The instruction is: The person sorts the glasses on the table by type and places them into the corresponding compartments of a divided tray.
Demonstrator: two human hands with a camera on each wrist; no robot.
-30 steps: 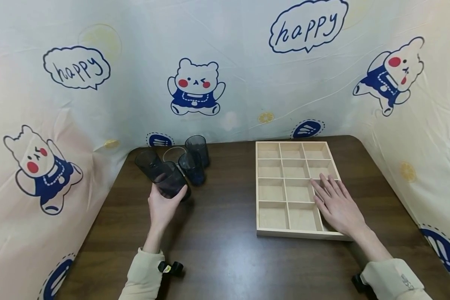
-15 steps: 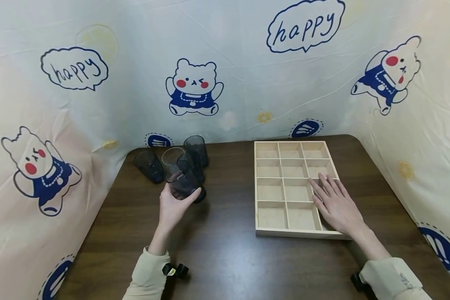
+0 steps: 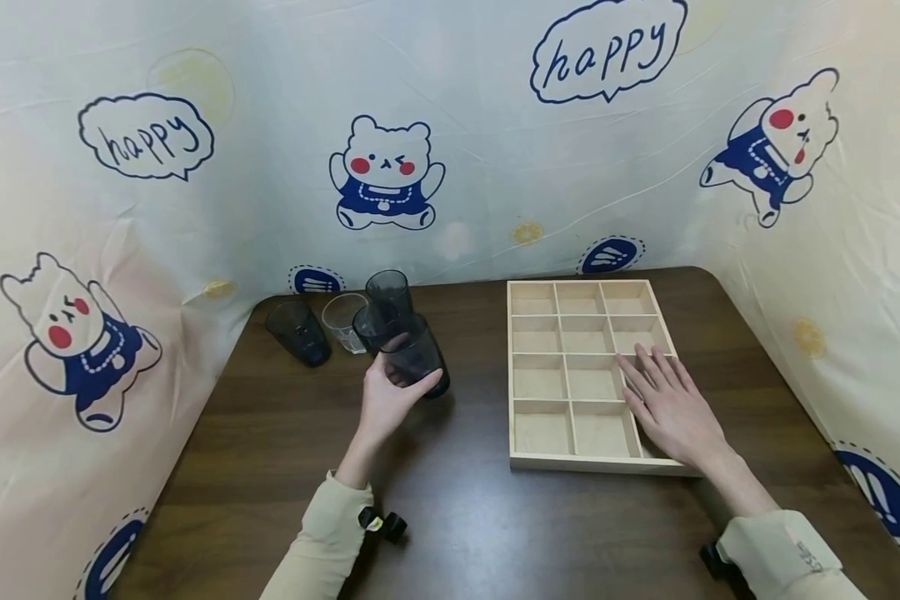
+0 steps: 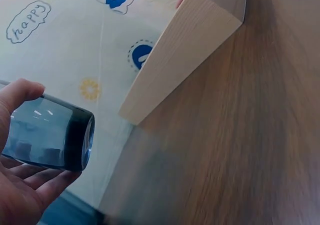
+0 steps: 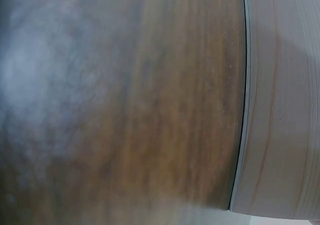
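My left hand (image 3: 390, 398) grips a dark blue-tinted drinking glass (image 3: 418, 360), thumb on one side and fingers on the other. In the left wrist view the glass (image 4: 47, 130) lies sideways across the picture, its thick base pointing right. Behind it in the head view stand other tinted glasses, one at the back (image 3: 387, 287) and one at the left (image 3: 300, 333), with a clear glass (image 3: 345, 321) between. My right hand (image 3: 671, 408) rests with fingers extended on the right side of a pale wooden compartment box (image 3: 512, 375), covering part of its compartments.
The box's wooden side (image 4: 175, 55) rises from the brown table (image 3: 457, 517). A printed cloth (image 3: 270, 167) with bears and lettering hangs around the table's back and sides. Black wrist cameras (image 3: 382, 525) sit at both cuffs.
My left hand has carried the tinted glass to the right, past the left and clear glasses, toward the box. The right hand stays in place on the box.
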